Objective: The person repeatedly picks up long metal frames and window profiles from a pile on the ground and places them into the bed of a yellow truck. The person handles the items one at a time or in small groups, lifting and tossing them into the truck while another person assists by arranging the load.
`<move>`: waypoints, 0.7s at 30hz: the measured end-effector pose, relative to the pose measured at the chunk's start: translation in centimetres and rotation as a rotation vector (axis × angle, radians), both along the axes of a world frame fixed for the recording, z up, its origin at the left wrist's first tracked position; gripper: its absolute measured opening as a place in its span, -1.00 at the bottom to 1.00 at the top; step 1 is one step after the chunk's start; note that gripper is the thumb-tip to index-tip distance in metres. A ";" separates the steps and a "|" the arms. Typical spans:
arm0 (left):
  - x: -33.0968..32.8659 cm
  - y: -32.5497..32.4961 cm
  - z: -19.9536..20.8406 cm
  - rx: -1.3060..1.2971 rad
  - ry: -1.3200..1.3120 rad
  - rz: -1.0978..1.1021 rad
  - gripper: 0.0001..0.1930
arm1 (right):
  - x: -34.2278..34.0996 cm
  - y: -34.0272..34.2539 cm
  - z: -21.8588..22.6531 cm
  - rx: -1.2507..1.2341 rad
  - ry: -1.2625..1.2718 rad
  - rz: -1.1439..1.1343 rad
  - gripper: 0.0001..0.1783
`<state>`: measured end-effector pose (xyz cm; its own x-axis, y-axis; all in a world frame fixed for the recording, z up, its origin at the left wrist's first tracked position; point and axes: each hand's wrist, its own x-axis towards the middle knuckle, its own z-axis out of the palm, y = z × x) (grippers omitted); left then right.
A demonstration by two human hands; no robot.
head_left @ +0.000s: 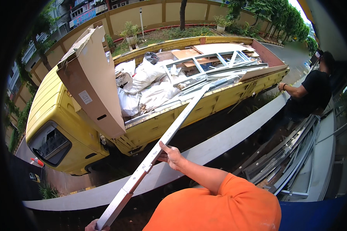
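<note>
A long, scuffed light-grey metal bar (172,129) slants up and away from me, its far end over the side of the yellow truck bed (219,100). My right hand (170,156) is closed around the bar near its middle, arm stretched forward. At the lower left, my left hand (96,225) grips the near end, partly cut off by the frame's edge. White sacks (142,77), metal frames (208,63) and flat boards (219,49) fill the truck bed. Whether the bar touches the metal pieces there I cannot tell.
A tall cardboard box (90,84) stands behind the yellow cab (61,127). A pale ledge (219,144) runs between me and the truck. To the right, a person in black (312,90) stands beside a pile of metal strips (289,158). A wall (150,13) lies beyond the truck.
</note>
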<state>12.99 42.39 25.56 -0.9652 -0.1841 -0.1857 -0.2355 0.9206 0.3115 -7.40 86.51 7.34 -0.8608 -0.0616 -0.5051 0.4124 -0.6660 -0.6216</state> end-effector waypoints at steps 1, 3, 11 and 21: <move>-0.4 1.2 0.0 -0.013 -0.019 0.021 -0.51 | -0.6 1.1 -0.2 -0.009 -0.015 -0.004 -0.40; -1.9 4.2 -0.2 0.057 0.000 0.017 -0.52 | -1.9 3.5 -0.5 -0.006 -0.022 -0.012 -0.40; -7.6 15.6 -1.6 0.046 0.026 0.069 -0.57 | -7.1 13.1 -3.5 -0.033 -0.082 -0.017 -0.45; -18.1 29.6 -3.3 0.005 0.199 -0.111 -0.46 | -17.6 27.2 -3.1 0.019 0.038 -0.119 -0.43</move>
